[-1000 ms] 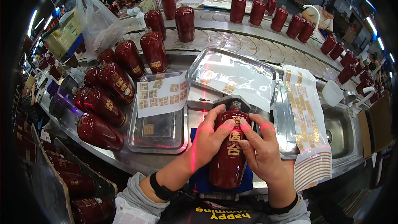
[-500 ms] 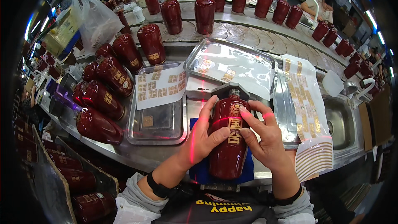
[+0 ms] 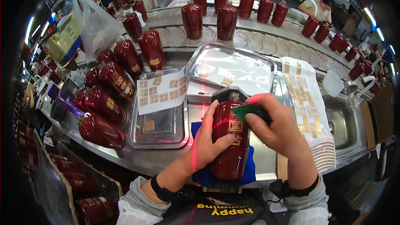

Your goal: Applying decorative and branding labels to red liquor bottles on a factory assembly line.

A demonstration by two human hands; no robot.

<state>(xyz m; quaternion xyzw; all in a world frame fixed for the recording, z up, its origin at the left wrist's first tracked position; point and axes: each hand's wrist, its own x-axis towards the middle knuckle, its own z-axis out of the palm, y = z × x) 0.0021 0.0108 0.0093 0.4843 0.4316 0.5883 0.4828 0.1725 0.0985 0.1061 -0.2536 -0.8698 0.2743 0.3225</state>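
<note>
A dark red glossy bottle with gold characters down its front lies in front of me, its neck away from me against a dark angled block. Beneath it is a blue cloth. My left hand is wrapped along the bottle's left side, the thumb resting on its front. In my right hand is a flat green scraper, its edge on the upper gold characters. Red laser lines cross the bottle and my left hand. The right fingertips are partly hidden behind the scraper.
Left of me a steel tray carries a sheet of gold stickers. Another tray lies beyond the bottle. A long sticker sheet hangs beside the sink. Several red bottles lean at left; others stand on the curved conveyor.
My right hand has left the bottle's side and now presses a green scraper to its upper front. My left hand stays in place. The conveyor bottles have shifted to the right.
</note>
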